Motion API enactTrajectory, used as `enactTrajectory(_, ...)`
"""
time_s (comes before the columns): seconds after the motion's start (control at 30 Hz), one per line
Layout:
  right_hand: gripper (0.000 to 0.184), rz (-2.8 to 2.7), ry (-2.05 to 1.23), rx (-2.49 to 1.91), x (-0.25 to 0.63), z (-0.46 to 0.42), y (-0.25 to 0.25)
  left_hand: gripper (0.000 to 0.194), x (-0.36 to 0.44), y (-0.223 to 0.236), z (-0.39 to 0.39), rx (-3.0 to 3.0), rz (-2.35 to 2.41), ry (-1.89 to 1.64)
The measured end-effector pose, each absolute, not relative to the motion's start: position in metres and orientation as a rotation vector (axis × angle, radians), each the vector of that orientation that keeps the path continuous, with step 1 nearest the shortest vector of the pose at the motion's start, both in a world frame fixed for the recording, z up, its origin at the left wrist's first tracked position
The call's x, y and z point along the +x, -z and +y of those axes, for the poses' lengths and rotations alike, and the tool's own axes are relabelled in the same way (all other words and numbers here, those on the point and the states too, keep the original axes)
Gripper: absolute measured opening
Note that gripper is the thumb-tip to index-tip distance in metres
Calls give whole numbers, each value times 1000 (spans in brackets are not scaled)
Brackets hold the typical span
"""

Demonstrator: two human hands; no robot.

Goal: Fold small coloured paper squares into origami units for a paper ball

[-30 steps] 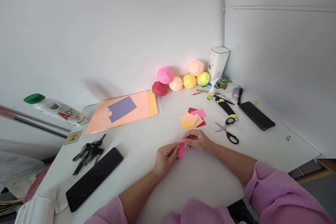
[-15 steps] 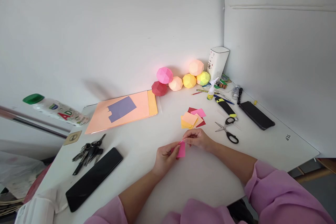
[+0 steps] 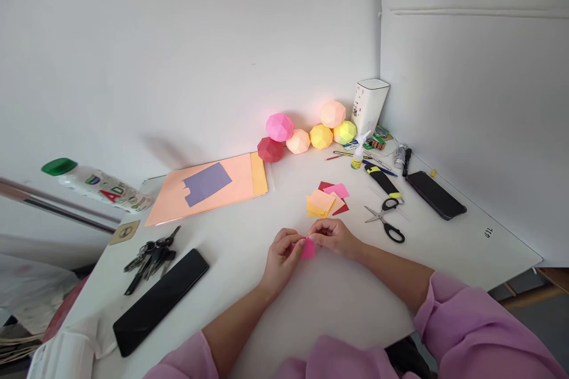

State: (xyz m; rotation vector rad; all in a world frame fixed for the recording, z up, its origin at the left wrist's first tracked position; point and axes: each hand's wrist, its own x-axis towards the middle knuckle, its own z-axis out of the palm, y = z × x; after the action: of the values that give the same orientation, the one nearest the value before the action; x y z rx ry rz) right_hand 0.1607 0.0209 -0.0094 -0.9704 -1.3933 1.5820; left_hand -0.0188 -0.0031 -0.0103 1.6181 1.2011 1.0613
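Both hands are on one little pink paper square (image 3: 307,250), out toward the front edge of the surface (image 3: 351,302), roughly midway along it. Left hand (image 3: 284,256) has it pinched, thumb against the fingers, and the right hand (image 3: 334,237) has its thumb and fingertips closed on the top edge, so the two hands basically meet there. Can't tell if the bottom of the square touches the surface. Just beyond the hands, toward the back edge, there's a loose overlapping pile of paper pieces (image 3: 322,199) in peach, yellow, pink and red. Scissors (image 3: 381,215) lie to the right of that with the blades spread, and a black and yellow box cutter (image 3: 383,182) is just behind them. A glue bottle (image 3: 357,160) stands upright nearer the back right corner. Along the back edge you've got a bunch of faceted paper balls (image 3: 297,141), a couple of them sitting on others. Keys (image 3: 154,256) are over by the left edge, near a black phone (image 3: 160,303).
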Motion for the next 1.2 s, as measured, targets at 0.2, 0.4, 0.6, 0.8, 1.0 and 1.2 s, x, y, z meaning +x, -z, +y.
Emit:
enactTrajectory(0.2, 13, -1468, -1530, -985, 157, 19, 11, 24, -18, 12, -1, 1500, 1115, -983)
enactTrajectory(0.4, 12, -1470, -1519, -979, 154, 18, 11, 17, -16, 7, -1, 1419, 1156, -1025)
enactTrajectory(0.6, 13, -1386, -1550, -995, 156, 20, 10, 19, -17, 7, -1, 1463, 1191, -1041)
enactTrajectory(0.8, 19, -1265, -1546, -1044, 162, 25, 7, 20, -20, 9, -1, 1440, 1208, -1073)
enactTrajectory(1.0, 22, -1463, -1588, -953, 159, 19, 9, 19, -19, 12, -1, 1508, 1209, -1051)
enactTrajectory(1.2, 20, -1592, -1482, -969, 157, 20, 15, 15, -17, 15, -2, 1479, 1141, -1074)
